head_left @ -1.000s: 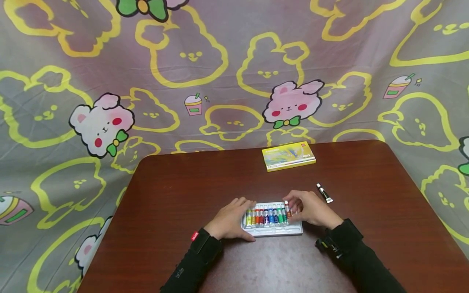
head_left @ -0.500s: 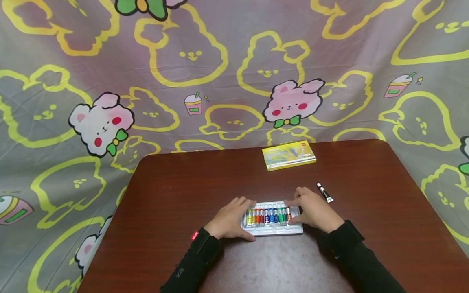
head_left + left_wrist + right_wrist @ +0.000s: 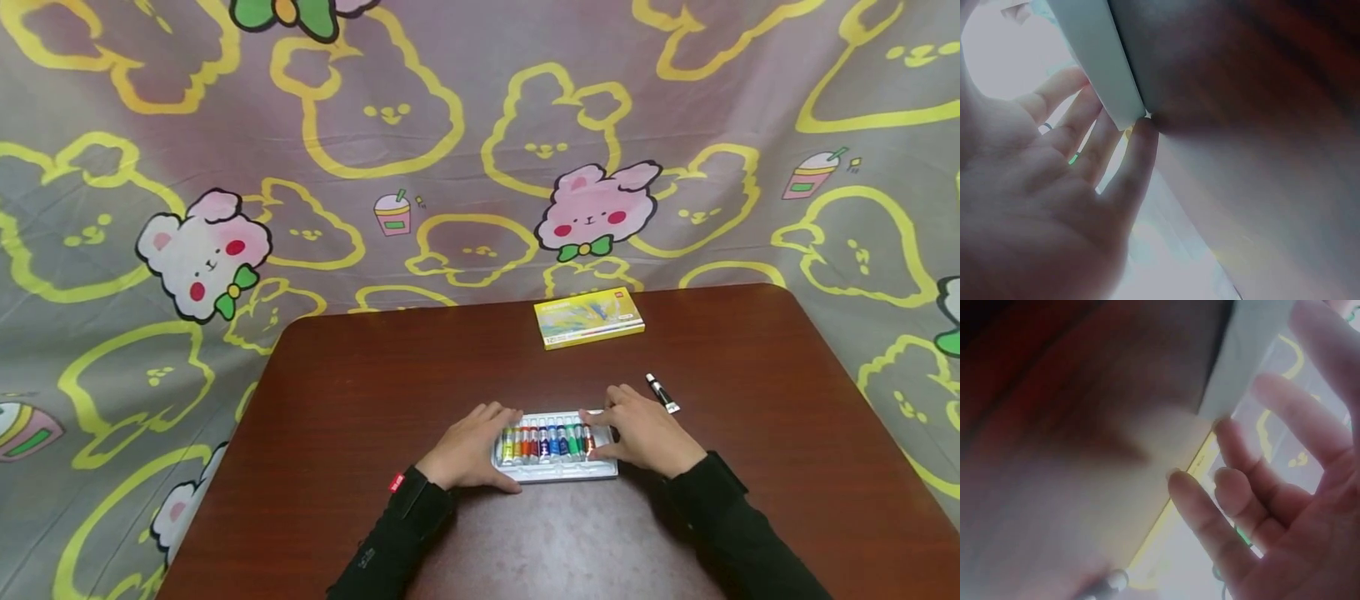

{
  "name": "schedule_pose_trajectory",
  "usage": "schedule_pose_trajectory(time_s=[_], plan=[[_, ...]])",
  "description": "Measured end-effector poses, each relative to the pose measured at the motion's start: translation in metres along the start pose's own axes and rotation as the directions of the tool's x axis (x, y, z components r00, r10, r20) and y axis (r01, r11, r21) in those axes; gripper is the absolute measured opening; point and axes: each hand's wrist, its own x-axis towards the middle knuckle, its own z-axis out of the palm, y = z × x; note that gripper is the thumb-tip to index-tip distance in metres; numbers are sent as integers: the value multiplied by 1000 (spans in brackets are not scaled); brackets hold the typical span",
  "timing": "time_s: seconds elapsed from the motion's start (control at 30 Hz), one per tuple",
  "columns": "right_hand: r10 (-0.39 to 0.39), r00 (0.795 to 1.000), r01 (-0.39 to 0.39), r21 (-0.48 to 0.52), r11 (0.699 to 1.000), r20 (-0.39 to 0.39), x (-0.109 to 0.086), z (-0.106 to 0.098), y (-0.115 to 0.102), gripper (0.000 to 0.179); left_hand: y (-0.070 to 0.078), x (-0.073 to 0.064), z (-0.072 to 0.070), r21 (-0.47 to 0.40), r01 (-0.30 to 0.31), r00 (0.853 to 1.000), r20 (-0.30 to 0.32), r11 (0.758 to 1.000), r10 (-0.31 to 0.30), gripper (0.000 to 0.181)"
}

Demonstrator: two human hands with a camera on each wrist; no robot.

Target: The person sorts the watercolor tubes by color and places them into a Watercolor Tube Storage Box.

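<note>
A white plastic tray lies on the table, holding a row of small paint tubes in several colours. My left hand spans the tray's left end, thumb at the near edge and fingers at the far edge. In the left wrist view its fingers touch the tray's end wall. At the row's right end, my right hand has its thumb and index finger on the two ends of a brown paint tube. The other right fingers hang clear of the tray in the right wrist view.
A black-and-white paint tube lies loose on the brown table, behind the right hand. Farther back stands a flat yellow box. A patterned curtain hangs behind the table.
The brown paint tube, tilted up in my right hand a second ago, now lies flat in the tray beside the others. The left hand has stayed in place.
</note>
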Motion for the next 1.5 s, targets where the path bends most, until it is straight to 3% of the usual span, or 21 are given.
schedule_pose_trajectory(time_s=[0.13,0.27,0.37,0.47,0.57,0.73,0.9,1.23,1.37,1.5], plan=[[16,999,-19,77,997,34,1,-4,6,53,0,0,-1,-6,5,1000,7,1000,-5,105],[109,994,-110,138,984,10,-1,-12,19,53,0,0,-2,-8,3,1000,7,1000,-3,105],[236,968,-226,108,968,-90,-5,-18,33,51,0,0,-2,-6,4,1000,9,1000,-4,105],[329,923,-325,54,944,-199,-10,-20,48,43,0,0,-2,0,2,1000,8,1000,-2,106],[366,904,-371,18,928,-223,-13,-20,56,39,-1,0,-1,4,4,1000,7,1000,-4,106],[358,918,-360,18,933,-169,-13,-16,57,36,0,0,0,-6,6,1000,11,1000,-6,105],[349,918,-354,4,935,-188,-12,-15,55,24,0,-1,0,-7,12,1000,11,1000,-12,106],[361,923,-368,-26,930,-129,-13,-19,55,33,-1,-1,0,-5,19,1000,9,1000,-19,106],[368,923,-366,41,930,-115,-13,-24,57,40,-1,-1,0,-11,18,1000,11,1000,-18,106],[368,926,-346,202,916,-82,-11,-30,60,51,-2,-2,0,-19,19,1000,12,1000,-19,106]])
